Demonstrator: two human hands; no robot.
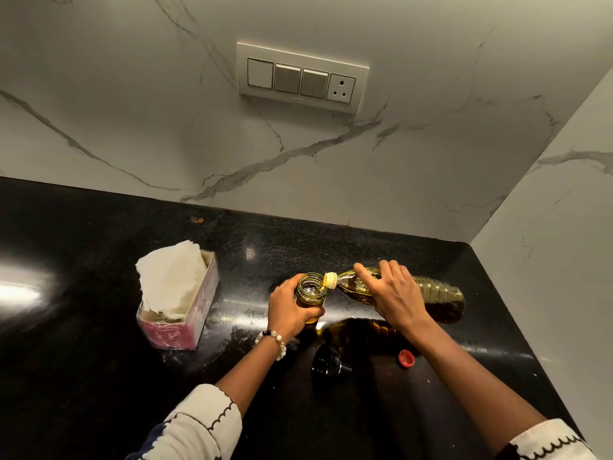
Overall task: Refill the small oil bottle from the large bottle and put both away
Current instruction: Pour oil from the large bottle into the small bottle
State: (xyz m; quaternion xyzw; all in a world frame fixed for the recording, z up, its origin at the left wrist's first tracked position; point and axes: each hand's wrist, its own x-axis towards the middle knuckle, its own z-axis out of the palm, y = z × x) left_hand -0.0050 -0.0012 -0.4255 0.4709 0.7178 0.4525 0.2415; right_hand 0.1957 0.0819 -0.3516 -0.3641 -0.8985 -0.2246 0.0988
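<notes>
The small clear glass oil bottle [311,288] stands upright on the black counter [99,327], its mouth uncovered and some yellow oil inside. My left hand [290,312] grips its side. My right hand [394,295] holds the large plastic oil bottle [438,297] tipped almost flat, its yellow-ringed neck [330,280] over the small bottle's mouth. Oil runs from the neck into the small bottle. The large bottle's red cap [406,357] lies on the counter near my right forearm. A black lid [326,361] lies between my forearms.
A pink tissue box [185,323] with white tissue sticking out stands to the left of the bottles. The marble wall [331,177] rises behind, and a side wall closes the counter on the right. A switch panel [302,78] is on the back wall.
</notes>
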